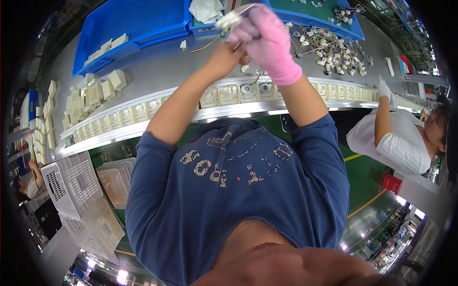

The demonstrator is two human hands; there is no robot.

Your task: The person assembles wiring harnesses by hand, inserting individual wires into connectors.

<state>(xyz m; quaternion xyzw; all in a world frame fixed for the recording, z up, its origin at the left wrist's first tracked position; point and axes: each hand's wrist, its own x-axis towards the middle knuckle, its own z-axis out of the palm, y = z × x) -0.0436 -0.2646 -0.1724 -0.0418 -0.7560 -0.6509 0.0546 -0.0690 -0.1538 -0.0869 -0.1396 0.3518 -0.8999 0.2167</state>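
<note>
Right gloved hand (265, 42) closed around a white wired part (229, 21), held over the worktop (152, 62) toward its far edge. Left hand (222, 61) just beside; cannot tell its pinch. Step, judged: handling the wiring. Next move likely calls for steady, two-handed control.

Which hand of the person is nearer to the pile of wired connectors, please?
Right. The pink-gloved right hand is left of the pile of wired connectors in view; the bare left hand is farther left.
</note>
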